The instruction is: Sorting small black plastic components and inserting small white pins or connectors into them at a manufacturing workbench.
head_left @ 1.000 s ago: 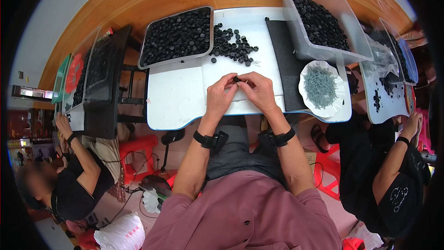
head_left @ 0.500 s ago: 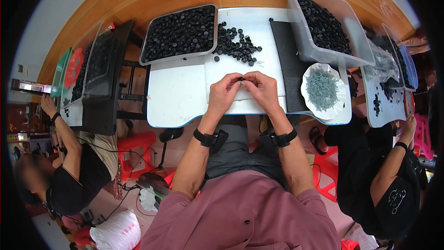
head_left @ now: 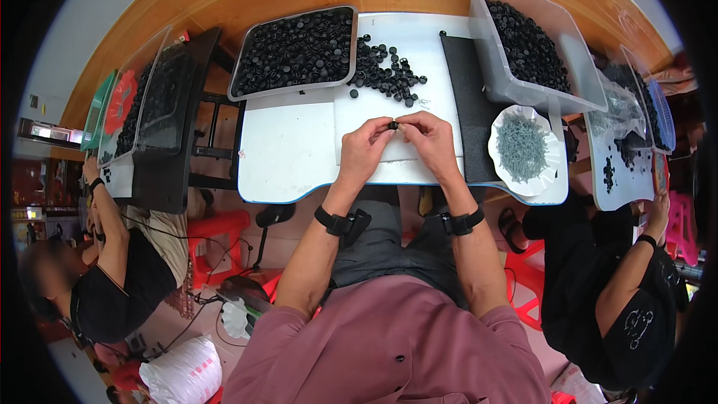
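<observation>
Over the front half of the white table, my left hand [head_left: 362, 151] pinches a small round black cap [head_left: 393, 126] between thumb and fingers. My right hand [head_left: 428, 145] meets it from the right, its thumb and forefinger pressed together against the cap's side; whatever they pinch is too small to make out. Just beyond the hands lies a loose pile of similar black caps [head_left: 390, 75]. A few thin grey-green pins [head_left: 424, 102] rest on the white board [head_left: 441, 135] near the pile.
A metal tray [head_left: 233, 84] of black caps stands at back left, a deep clear bin [head_left: 527, 96] of them at back right. A white fluted dish [head_left: 555, 151] holds grey-green pins beside a black mat [head_left: 467, 120]. One person [head_left: 112, 284] sits at left, another [head_left: 598, 292] at right.
The black cap shows more plainly between my fingertips, which have shifted slightly. The whole view has turned a little. At the left, the other person's hand has lowered.
</observation>
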{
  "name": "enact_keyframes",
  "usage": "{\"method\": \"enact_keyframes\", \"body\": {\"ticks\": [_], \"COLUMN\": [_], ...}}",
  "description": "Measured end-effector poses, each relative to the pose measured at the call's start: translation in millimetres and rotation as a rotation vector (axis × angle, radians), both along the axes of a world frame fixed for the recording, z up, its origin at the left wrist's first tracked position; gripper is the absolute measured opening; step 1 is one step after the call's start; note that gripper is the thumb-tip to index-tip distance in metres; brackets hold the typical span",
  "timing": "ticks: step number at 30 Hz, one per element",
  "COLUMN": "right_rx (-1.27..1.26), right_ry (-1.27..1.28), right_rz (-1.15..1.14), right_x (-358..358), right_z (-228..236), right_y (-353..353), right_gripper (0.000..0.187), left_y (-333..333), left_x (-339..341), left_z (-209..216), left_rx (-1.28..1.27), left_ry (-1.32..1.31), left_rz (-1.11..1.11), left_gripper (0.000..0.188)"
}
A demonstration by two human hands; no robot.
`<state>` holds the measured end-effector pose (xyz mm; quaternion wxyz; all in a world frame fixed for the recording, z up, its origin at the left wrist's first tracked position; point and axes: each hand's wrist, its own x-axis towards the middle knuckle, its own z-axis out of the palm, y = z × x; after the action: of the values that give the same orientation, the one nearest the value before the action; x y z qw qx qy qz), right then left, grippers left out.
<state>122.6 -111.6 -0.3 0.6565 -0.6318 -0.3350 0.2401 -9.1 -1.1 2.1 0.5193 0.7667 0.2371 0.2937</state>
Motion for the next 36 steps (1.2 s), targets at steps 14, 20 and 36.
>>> {"method": "enact_keyframes", "body": {"ticks": [14,20,36], "right_rx": [-0.135,-0.213,-0.235], "right_ry": [0.13,0.181,0.117], "right_rz": [0.073,0.101,0.101], "right_x": [10,18,19], "right_z": [13,22,20], "right_y": [12,14,20], "right_gripper": [0.013,0.013,0.01], "left_y": [0,7,13], "left_x": [3,3,5], "left_z": [2,5,7], "left_rx": [-0.138,-0.217,-0.305], "left_ry": [0.046,0.075,0.084], "left_rz": [0.076,0.04,-0.007], "left_gripper": [0.029,0.027,0.028]}}
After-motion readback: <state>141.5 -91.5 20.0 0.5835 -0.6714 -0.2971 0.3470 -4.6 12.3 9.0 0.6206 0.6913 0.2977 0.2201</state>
